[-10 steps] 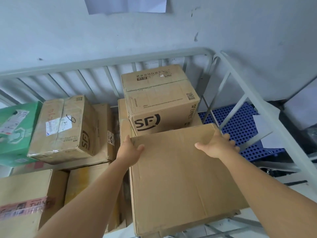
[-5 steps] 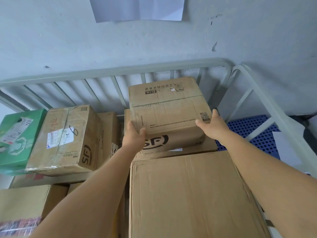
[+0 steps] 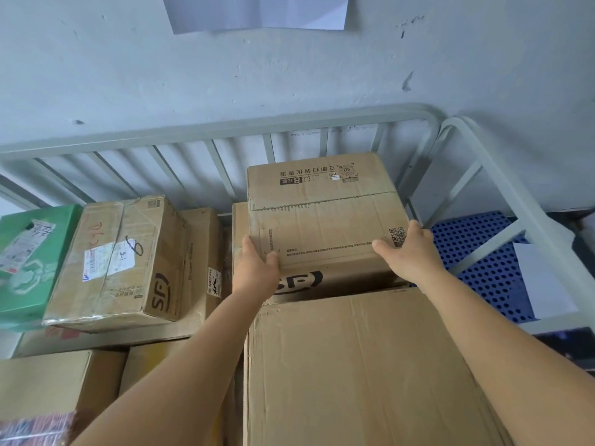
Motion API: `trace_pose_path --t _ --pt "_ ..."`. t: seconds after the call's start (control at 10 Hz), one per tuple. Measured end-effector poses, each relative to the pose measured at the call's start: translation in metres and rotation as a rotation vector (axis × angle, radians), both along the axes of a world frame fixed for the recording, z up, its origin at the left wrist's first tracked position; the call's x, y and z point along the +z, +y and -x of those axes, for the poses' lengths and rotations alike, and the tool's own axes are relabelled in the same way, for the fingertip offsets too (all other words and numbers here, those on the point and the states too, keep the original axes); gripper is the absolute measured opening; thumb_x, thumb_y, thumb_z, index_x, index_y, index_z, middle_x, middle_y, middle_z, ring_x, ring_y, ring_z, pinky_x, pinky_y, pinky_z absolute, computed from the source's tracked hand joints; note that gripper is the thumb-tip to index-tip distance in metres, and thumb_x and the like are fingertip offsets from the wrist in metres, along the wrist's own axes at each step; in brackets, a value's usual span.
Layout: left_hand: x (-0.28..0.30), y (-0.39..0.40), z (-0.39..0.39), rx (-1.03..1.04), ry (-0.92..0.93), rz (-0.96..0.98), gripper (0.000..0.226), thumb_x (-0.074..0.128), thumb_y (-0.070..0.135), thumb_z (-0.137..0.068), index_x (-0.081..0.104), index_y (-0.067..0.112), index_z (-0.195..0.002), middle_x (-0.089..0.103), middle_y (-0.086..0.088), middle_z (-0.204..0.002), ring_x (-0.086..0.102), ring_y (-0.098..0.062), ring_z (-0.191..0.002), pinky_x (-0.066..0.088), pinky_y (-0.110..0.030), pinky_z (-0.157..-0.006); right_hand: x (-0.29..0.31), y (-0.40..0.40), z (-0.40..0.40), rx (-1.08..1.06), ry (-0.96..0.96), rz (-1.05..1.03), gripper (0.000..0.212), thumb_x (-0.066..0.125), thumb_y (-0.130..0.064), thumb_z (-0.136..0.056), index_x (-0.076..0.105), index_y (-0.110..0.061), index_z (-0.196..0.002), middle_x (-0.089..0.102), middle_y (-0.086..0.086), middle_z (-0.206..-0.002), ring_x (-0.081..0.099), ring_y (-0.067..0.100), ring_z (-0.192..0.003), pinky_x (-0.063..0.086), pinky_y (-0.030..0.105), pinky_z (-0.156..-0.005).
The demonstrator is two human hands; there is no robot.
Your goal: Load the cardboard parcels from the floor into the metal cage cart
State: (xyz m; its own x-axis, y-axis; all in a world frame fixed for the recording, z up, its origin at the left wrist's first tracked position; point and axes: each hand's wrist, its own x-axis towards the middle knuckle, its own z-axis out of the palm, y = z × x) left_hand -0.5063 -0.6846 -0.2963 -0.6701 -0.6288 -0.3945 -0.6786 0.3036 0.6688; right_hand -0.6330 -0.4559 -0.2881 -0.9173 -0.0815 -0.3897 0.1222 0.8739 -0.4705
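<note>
Readable markings on the parcels in the cage cart

The held box (image 3: 325,217) shows "SF" on its front, a large "8" among upside-down Chinese print on top, and a QR code. The left box (image 3: 119,262) carries "SF" on its side, handwritten "8" and red "260"; its label's print is too small to read.

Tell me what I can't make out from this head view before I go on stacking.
- Fingers of the left hand and right hand: wrapped round the sides of the SF box, out of sight.
- Base of that box: hidden by the big box in front.
- Cage cart floor and wheels: covered by parcels.
- Floor parcels left to load: outside the frame.
- Green box: cut by the left edge.
- Label text: too small.
</note>
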Motion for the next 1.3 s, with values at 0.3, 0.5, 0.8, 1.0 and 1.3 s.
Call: trace_pose_path --t 0.3,0.5,0.8,1.0,1.3 --pt "0.004 0.015 -0.007 0.024 -0.018 0.029 0.067 0.045 0.028 -0.100 0.005 0.024 -0.154 0.040 -0.009 -0.146 0.056 -0.029 -0.115 0.052 -0.044 -0.092 0.002 0.003 -0.011 -0.004 -0.037 -0.001 0.098 0.056 -0.054 -0.090 -0.004 -0.012 -0.155 0.009 0.014 -0.160 0.020 0.036 -0.144 0.030 0.050 -0.112" --pt "0.014 0.027 -0.012 -0.199 -0.124 0.270 0.063 0.043 0.026 -0.101 0.011 0.026 -0.155 -0.003 0.002 -0.161 0.030 -0.027 -0.141 0.046 -0.044 -0.101 0.006 0.001 -0.016 0.084 0.044 -0.102 0.093 0.050 -0.054 -0.093 -0.002 -0.008 -0.154 0.003 0.012 -0.162 0.010 0.031 -0.148 0.021 0.046 -0.119" --pt "0.014 0.037 -0.042 -0.545 -0.255 0.593 0.071 0.037 0.043 -0.100 -0.001 0.021 -0.155 -0.016 -0.002 -0.161 -0.015 -0.022 -0.149 0.012 -0.044 -0.119 0.007 -0.002 -0.053 0.370 0.138 -0.304 0.081 0.030 -0.055 -0.099 -0.015 -0.013 -0.153 -0.024 0.007 -0.159 -0.019 0.027 -0.147 0.001 0.047 -0.119" --pt "0.017 0.039 -0.043 -0.605 -0.327 0.623 0.079 0.038 0.049 -0.099 -0.010 0.020 -0.154 -0.019 -0.004 -0.161 -0.019 -0.023 -0.148 0.006 -0.049 -0.119 0.008 0.007 -0.055 0.430 0.097 -0.318 0.083 0.032 -0.054 -0.099 -0.019 -0.015 -0.152 -0.026 0.005 -0.159 -0.023 0.024 -0.146 -0.005 0.048 -0.118" --pt "0.043 0.052 -0.057 -0.629 -0.228 0.681 0.076 0.041 0.045 -0.099 -0.002 0.018 -0.155 -0.003 -0.005 -0.163 -0.006 -0.024 -0.150 0.006 -0.046 -0.119 0.030 0.023 -0.080 0.400 0.127 -0.291 0.079 0.031 -0.054 -0.099 -0.010 -0.016 -0.154 -0.014 0.005 -0.162 -0.013 0.025 -0.149 0.000 0.048 -0.119"
